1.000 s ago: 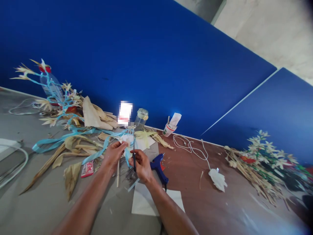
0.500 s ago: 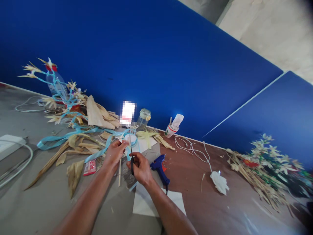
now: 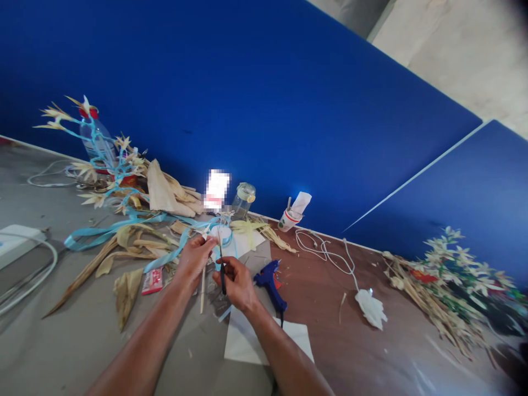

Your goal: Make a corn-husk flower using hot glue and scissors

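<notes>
Left of the glue gun (image 3: 270, 284), the left hand (image 3: 198, 256) pinches a small pale piece (image 3: 205, 236), the right hand (image 3: 238, 283) grips scissors (image 3: 223, 277): seemingly trimming, which calls for steady blades.

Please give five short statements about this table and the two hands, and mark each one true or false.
1. The right hand holds scissors. True.
2. The glue gun is in the left hand. False: the glue gun lies on the table.
3. A lidded jar stands to the left of the white cup. True.
4. The red packet is in the white cup. False: the red packet lies left of the left hand.
5. The panel behind is blue. True.
</notes>
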`<state>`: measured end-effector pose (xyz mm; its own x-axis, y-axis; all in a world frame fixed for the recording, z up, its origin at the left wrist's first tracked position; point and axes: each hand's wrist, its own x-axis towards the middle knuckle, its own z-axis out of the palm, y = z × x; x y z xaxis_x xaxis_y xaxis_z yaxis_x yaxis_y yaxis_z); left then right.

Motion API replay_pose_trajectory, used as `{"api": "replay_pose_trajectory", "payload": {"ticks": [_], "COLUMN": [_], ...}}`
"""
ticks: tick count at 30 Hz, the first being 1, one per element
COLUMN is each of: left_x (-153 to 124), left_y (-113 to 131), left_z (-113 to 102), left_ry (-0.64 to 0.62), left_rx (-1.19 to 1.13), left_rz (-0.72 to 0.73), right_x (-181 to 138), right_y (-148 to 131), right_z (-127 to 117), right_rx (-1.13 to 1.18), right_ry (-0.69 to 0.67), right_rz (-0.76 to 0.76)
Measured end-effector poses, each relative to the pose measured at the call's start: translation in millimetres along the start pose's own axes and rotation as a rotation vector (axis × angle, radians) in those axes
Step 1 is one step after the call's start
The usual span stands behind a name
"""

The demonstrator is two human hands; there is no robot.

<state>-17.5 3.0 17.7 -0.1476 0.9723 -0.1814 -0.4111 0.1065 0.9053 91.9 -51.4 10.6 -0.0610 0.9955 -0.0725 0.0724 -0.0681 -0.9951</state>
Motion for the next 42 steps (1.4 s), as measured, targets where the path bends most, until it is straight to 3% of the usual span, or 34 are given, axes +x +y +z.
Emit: {"api": "replay_pose_trajectory", "payload": {"ticks": [28,33,38,42], "left_x": [10,5,-5,-12], "left_y": [-5,-1,2,-1], "left_z": [-12,-7,3,11], "left_ry": [-0.009,-0.007,0.003,-0.032], "left_rx": [0.059,-0.023,-0.121,-0.155], "left_rz": [0.029,0.006,-0.083,-0.137], "right_x": [3,5,11,12], "right_y": [10,11,7,4], "right_z": [-2,-1,-5,-8], "right_rx": [-0.058,0.122,0.416,0.425], "right_ry": [-0.006,0.013,0.189,0.25], "right_rz": [-0.078,-0.05,-0.145,-0.148]}}
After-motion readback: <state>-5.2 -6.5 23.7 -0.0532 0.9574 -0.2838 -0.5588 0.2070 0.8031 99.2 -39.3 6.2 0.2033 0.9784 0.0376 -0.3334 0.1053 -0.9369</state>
